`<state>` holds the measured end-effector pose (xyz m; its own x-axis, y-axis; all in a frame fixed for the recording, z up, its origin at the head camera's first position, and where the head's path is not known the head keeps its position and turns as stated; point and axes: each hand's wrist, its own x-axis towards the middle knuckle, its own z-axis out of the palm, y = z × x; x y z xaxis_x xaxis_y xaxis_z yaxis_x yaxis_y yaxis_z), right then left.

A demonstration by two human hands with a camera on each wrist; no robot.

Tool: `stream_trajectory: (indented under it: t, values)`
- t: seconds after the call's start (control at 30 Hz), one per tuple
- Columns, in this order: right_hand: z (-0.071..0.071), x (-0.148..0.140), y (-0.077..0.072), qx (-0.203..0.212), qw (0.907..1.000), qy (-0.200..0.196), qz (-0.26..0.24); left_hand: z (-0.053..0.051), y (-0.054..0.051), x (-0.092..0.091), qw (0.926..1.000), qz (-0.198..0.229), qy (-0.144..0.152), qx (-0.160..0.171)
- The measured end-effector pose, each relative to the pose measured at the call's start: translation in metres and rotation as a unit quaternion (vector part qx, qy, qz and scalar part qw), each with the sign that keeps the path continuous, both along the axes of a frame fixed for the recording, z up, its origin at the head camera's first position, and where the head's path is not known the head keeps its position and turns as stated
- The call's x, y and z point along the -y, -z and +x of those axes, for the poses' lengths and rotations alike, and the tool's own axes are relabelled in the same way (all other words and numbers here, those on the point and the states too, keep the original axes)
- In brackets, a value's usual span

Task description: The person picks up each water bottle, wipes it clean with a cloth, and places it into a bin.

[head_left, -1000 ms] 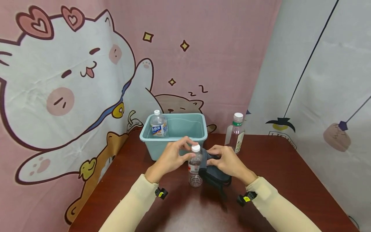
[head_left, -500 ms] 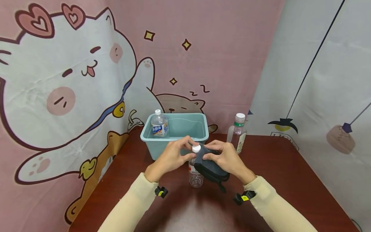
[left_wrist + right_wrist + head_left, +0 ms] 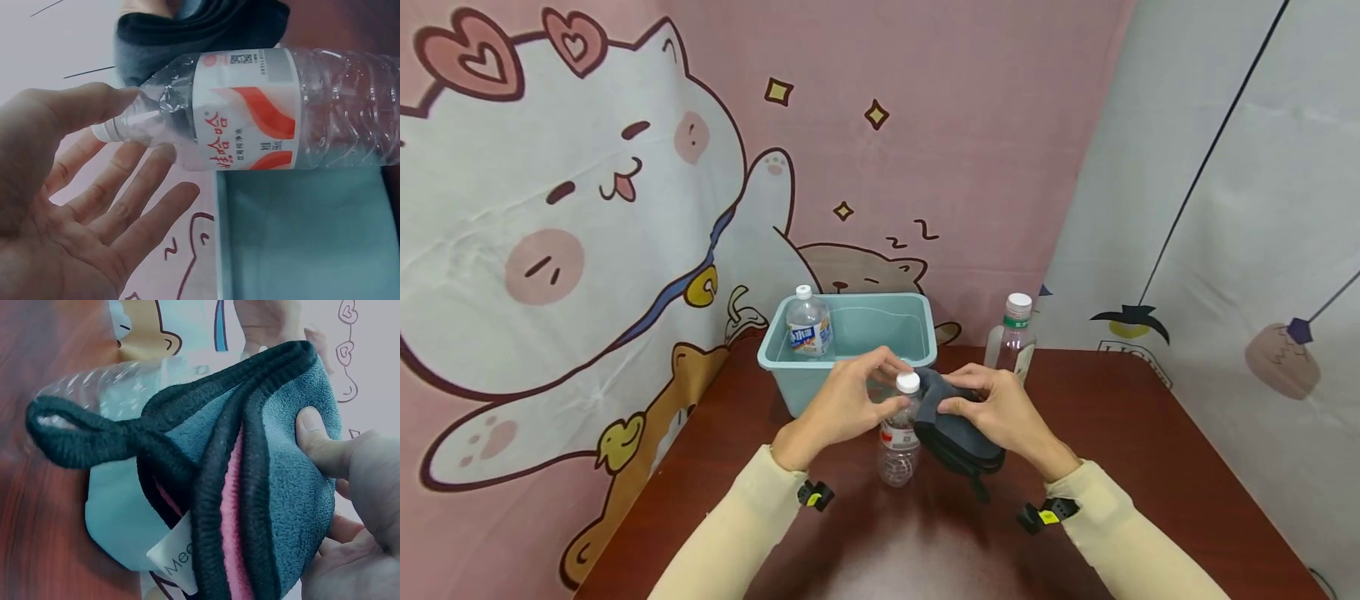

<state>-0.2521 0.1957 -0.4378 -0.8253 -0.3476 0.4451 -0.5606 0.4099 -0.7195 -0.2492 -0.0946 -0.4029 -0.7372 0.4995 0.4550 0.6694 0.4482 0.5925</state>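
Observation:
A clear bottle [image 3: 898,454] with a white cap and a red-and-white label stands, slightly tilted, before the bin. My left hand [image 3: 848,400] pinches it at the neck just under the cap; in the left wrist view the thumb and fingers of that hand [image 3: 81,181] lie on either side of the neck of the bottle [image 3: 250,112]. A folded dark grey cloth [image 3: 958,429] with black edging touches the bottle's right side. My right hand [image 3: 1003,412] grips it; the right wrist view shows the cloth [image 3: 294,462], its hanging loop and pink inner layer, with the thumb of my right hand [image 3: 356,487] on it.
Behind the hands is a light teal bin [image 3: 880,329] holding a bottle with a blue label [image 3: 809,327]. Another bottle, with a green neck band [image 3: 1011,346], stands behind my right hand. A patterned curtain [image 3: 985,167] hangs behind the brown table [image 3: 1120,433].
The right hand has turned the cloth and brought it up against the bottle's upper part. The bottle's base has swung slightly left, while the left hand stays at its neck.

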Motion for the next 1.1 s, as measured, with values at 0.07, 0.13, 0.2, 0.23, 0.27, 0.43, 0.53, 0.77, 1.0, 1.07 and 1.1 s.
stream_trajectory:
  t: [0.07,0.13,0.2,0.23,0.27,0.43,0.53,0.77,1.0,1.07,1.1]
  values:
    - [0.001,-0.005,0.0,-0.006,0.9999,0.011,0.0,0.0,-0.007,0.002,0.9999,0.011,-0.002,-0.003]
    - [0.001,-0.01,0.001,-0.012,0.9997,0.022,-0.002,0.0,-0.017,0.003,0.9997,0.021,-0.008,-0.007]
    - [0.001,-0.015,0.001,-0.012,0.9994,0.03,-0.007,0.001,-0.028,0.005,0.9994,0.03,-0.011,-0.01]
    - [0.002,-0.017,0.002,-0.011,0.9993,0.033,-0.01,0.001,-0.034,0.006,0.9993,0.033,-0.015,-0.013]
    - [0.002,-0.019,0.002,-0.011,0.9992,0.036,-0.012,0.001,-0.04,0.007,0.9991,0.035,-0.017,-0.017]
    - [0.002,-0.028,0.004,-0.015,0.9988,0.037,-0.027,-0.001,-0.072,0.012,0.9972,0.059,-0.028,-0.037]
    - [0.002,-0.031,0.005,-0.019,0.9987,0.035,-0.032,-0.005,-0.091,0.013,0.9945,0.078,-0.036,-0.059]
    - [0.001,-0.037,0.006,-0.025,0.9982,0.043,-0.034,-0.025,-0.126,0.008,0.9839,0.105,-0.088,-0.114]
    - [0.001,-0.039,0.01,-0.025,0.9982,0.046,-0.031,-0.052,-0.138,0.002,0.9707,0.108,-0.166,-0.137]
    - [0.001,-0.04,0.013,-0.024,0.9983,0.044,-0.031,-0.06,-0.138,0.003,0.9665,0.112,-0.189,-0.133]
    - [0.002,-0.04,0.014,-0.023,0.9983,0.044,-0.031,-0.063,-0.137,0.003,0.9643,0.113,-0.201,-0.131]
